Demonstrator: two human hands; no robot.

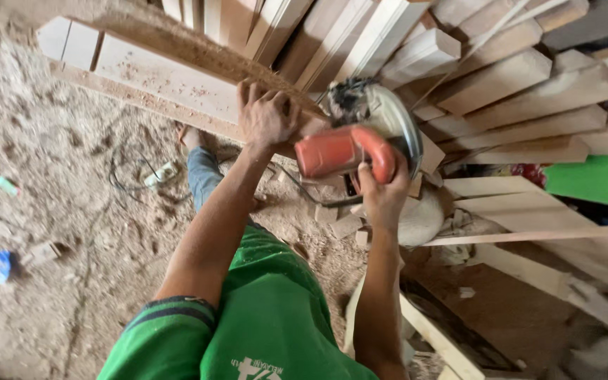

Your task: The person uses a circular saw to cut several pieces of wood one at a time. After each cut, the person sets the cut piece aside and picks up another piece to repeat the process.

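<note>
At frame centre, the board (170,77) is pinned flat by the spread left hand (267,112) for steadiness; the saw (360,141) handle is gripped closed in the right hand (383,193).

We press our left hand (267,112) flat on the long plank (170,81), which runs from upper left toward the middle. Just right of it our right hand (383,193) grips the handle of the circular saw (360,137), whose blade sits at the plank's right end. Behind and to the right of the saw lies the stack of boards (515,91). Below the plank, on the sawdust floor (43,204), a cable (131,179) lies left of our leg
</note>
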